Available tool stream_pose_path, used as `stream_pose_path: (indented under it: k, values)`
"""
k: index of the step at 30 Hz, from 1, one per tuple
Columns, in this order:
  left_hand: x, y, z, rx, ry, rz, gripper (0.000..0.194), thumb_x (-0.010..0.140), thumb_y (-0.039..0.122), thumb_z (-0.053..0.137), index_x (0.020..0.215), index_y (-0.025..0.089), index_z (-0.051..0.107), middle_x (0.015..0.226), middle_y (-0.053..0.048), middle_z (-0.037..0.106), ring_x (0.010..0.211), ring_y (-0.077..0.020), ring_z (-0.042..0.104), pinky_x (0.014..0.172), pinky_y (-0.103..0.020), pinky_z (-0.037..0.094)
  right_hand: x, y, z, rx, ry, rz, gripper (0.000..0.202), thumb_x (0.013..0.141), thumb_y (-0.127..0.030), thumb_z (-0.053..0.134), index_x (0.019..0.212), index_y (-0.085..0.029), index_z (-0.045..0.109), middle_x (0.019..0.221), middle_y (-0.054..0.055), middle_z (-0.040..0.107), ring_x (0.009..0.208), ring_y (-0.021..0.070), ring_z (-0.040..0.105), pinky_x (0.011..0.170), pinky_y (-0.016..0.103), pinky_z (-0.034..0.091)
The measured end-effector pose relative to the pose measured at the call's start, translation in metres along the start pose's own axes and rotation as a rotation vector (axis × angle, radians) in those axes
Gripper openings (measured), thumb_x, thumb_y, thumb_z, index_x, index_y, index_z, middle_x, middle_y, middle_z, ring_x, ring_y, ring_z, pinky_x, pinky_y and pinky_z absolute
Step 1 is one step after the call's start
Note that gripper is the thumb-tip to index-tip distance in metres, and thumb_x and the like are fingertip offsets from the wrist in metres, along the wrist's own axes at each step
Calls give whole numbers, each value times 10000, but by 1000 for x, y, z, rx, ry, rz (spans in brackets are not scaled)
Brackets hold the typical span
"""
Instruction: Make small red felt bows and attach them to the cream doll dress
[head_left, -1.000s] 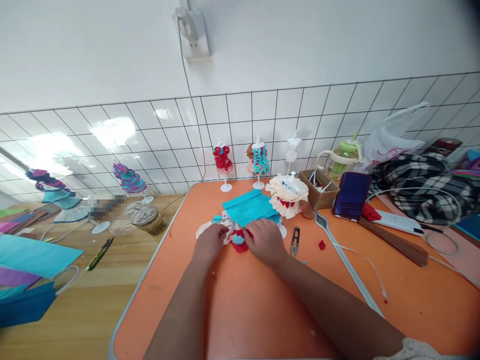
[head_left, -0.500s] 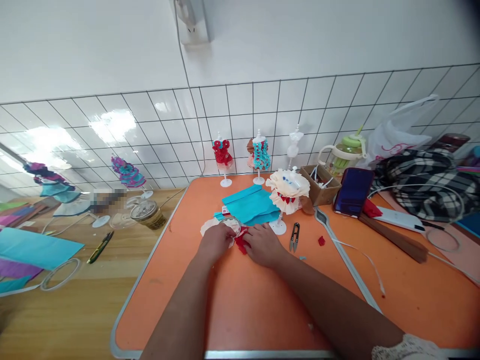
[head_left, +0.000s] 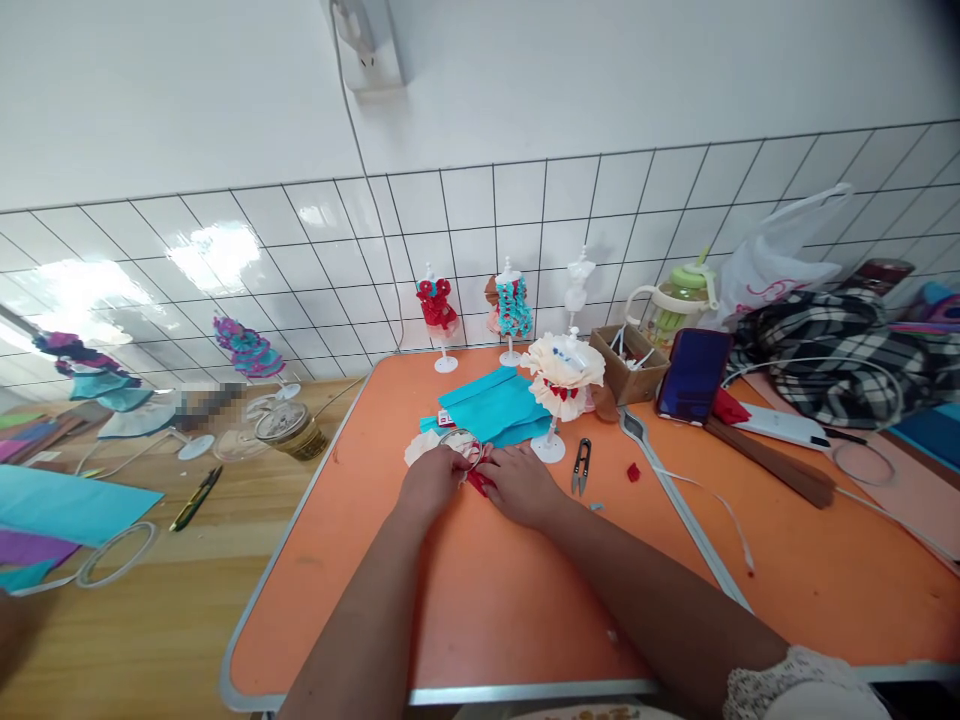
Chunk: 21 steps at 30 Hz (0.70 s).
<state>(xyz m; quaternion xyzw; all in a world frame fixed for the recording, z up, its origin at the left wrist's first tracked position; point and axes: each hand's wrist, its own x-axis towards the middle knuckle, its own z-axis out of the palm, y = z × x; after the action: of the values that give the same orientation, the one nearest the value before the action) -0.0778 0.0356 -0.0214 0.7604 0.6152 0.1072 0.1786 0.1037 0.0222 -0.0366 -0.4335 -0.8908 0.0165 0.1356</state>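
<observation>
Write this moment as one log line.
left hand and right hand: at thin red paper-like piece | dark metal snips: on orange tabletop

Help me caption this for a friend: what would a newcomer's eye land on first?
Probably the orange table, where the left hand and right hand flank red material. Next, small dress forms before the tiled wall: one red, one turquoise, one white. Nearer, a ruffled cream dress stands beside turquoise sheets.
</observation>
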Motion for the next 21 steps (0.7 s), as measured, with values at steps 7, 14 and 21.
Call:
stream_pose_path:
  k: [7, 14, 21]
  values:
    - [-1, 5, -2, 119, 29, 41, 267, 811, 230, 510, 941, 295, 734, 979, -47, 677, 945, -217, 582, 709, -266, 417, -41, 2, -40, 110, 11, 3, 313, 847, -289, 534, 1151, -224, 577, 1118, 84, 613, 1067, 234, 514, 837, 351, 416]
    - [-13, 25, -13, 88, 241, 59, 285, 868, 243, 439, 1006, 265, 687, 1014, -47, 651, 936, -211, 581, 729, -290, 437, -194, 103, -89, -25, 99, 627, 291, 870, -437, 438, 952, -266, 657, 1006, 80, 681, 894, 258, 631, 697, 377, 475]
    - [-28, 66, 0, -99, 318, 336, 280, 909, 300, 417, 1024, 256, 668, 1026, -56, 651, 1004, -198, 569, 865, -311, 461, -254, 162, -80, -9, 23, 910, 469, 832, -573, 424, 1104, -242, 613, 1113, 140, 648, 972, 290, 608, 725, 394, 464]
